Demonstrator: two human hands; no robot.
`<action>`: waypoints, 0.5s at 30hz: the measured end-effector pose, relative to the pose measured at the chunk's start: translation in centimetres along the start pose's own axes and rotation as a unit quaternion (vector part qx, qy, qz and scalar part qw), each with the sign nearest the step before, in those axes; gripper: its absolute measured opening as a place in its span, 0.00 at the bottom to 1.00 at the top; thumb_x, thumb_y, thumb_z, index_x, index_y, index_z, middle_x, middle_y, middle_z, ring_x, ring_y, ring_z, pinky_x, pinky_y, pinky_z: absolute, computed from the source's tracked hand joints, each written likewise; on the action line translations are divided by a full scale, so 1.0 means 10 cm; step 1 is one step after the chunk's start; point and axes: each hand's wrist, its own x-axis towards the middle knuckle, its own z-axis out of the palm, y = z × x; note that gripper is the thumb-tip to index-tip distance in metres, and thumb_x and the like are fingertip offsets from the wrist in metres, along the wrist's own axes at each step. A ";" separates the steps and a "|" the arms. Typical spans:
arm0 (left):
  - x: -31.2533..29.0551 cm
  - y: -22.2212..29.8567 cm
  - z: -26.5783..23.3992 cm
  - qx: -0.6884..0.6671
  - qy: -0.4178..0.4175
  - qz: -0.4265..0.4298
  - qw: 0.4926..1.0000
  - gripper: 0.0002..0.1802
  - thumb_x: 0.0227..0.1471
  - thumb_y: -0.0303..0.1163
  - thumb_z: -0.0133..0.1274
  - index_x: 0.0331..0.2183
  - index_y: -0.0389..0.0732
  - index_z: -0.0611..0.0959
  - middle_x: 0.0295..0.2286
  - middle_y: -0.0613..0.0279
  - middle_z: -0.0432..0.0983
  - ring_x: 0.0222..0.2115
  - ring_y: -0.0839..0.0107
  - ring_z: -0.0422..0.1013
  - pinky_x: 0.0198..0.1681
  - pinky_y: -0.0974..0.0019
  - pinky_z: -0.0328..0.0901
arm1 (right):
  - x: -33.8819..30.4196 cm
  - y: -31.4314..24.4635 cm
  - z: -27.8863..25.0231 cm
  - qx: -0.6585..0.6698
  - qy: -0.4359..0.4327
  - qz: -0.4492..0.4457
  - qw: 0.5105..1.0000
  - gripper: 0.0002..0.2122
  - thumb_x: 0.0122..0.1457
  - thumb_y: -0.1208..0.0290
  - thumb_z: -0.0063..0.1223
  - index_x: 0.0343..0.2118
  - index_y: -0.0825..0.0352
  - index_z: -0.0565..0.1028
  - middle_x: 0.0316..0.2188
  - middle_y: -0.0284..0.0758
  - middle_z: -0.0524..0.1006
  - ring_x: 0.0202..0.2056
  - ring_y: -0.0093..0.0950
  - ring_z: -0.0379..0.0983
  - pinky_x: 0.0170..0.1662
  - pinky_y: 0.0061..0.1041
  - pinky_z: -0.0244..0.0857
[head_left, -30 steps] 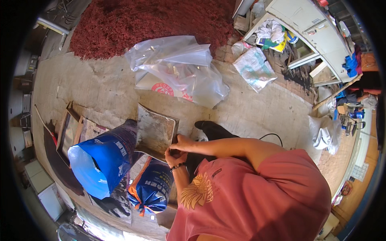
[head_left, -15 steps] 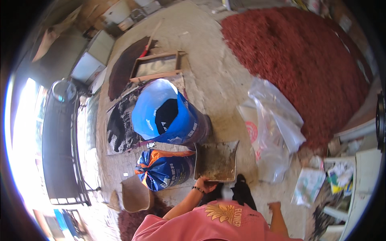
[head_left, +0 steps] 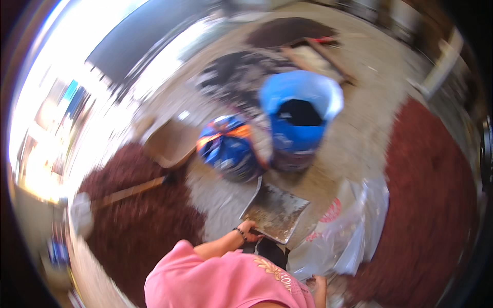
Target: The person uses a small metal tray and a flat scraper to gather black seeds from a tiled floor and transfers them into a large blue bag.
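My left hand (head_left: pixel 250 231), with a dark beaded bracelet at the wrist, grips the back edge of a worn, square scoop pan (head_left: pixel 276 211). Only smudges and residue show on the pan's tray. Beyond the pan stands a tall open blue sack (head_left: pixel 294 134) with a black patch showing at its mouth. To its left is a shorter blue and orange sack (head_left: pixel 231 149), its top gathered. Low at my right side hangs my right hand (head_left: pixel 317 282), blurred, fingers loosely apart and apparently holding nothing, near a clear plastic bag (head_left: pixel 354 226).
Reddish-brown granular heaps lie at left (head_left: pixel 149 226) and right (head_left: pixel 431 205). A second scoop pan (head_left: pixel 172 143) and a long wooden handle (head_left: pixel 131 192) rest on the left heap. Farther off are a wooden frame (head_left: pixel 328 59) and a dark pile (head_left: pixel 287 32).
My view has swung left, bringing the left heap and wooden handle into sight. The scoop pan stays in my left hand and now looks tilted. My right hand remains low at my side.
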 end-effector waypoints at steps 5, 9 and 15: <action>-0.16 0.00 -0.39 -0.099 0.091 0.048 0.990 0.15 0.39 0.26 0.43 0.34 0.37 0.65 0.31 0.48 0.69 0.29 0.52 0.69 0.27 0.53 0.68 | -0.33 -0.98 0.28 -0.213 0.002 -0.046 0.976 0.08 0.44 0.79 0.47 0.29 0.77 0.67 0.24 0.45 0.70 0.24 0.41 0.70 0.24 0.37 0.68; -0.91 -0.32 -0.56 -0.177 0.101 0.129 0.970 0.15 0.37 0.26 0.46 0.34 0.40 0.67 0.29 0.50 0.69 0.25 0.53 0.70 0.20 0.60 0.68 | -0.57 -1.64 0.79 -0.390 -0.053 -0.083 0.916 0.08 0.44 0.78 0.47 0.28 0.77 0.67 0.24 0.45 0.70 0.24 0.40 0.70 0.24 0.37 0.68; -1.56 -1.12 -1.41 -0.413 0.021 0.160 0.896 0.11 0.34 0.27 0.47 0.27 0.37 0.69 0.19 0.52 0.70 0.20 0.58 0.71 0.17 0.62 0.67 | -1.64 -1.98 2.21 -0.624 -0.143 -0.145 0.755 0.08 0.44 0.78 0.47 0.28 0.77 0.68 0.24 0.45 0.70 0.23 0.39 0.70 0.23 0.36 0.68</action>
